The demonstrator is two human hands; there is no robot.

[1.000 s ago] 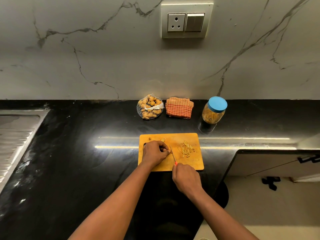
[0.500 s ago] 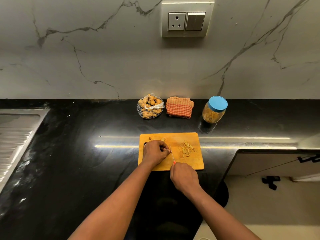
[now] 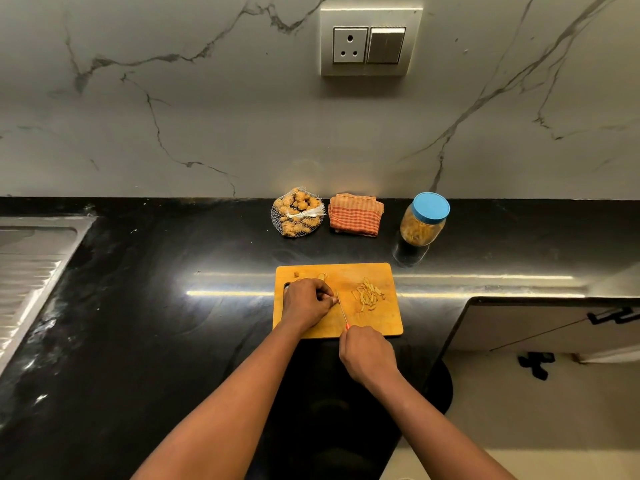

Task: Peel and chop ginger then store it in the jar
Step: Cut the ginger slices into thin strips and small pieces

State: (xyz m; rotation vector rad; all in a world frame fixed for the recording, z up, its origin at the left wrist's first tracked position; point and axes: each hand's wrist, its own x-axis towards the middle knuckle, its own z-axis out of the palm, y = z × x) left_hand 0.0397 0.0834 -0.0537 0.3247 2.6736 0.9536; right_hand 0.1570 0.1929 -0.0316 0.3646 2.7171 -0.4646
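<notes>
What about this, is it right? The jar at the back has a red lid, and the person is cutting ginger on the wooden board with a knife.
No. In the head view the lid of the jar is blue, not red. The rest holds: jar at the back, ginger being cut on the wooden board with a knife.

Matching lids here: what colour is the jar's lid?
Blue lid, best in the head view.

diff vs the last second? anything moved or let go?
Little. The right hand with the knife edged slightly left, toward the left hand, which stays curled on the board beside the blade; what it holds is hidden. Neither grip changed. Cut strips, jar, net bag and cloth stayed put.
</notes>
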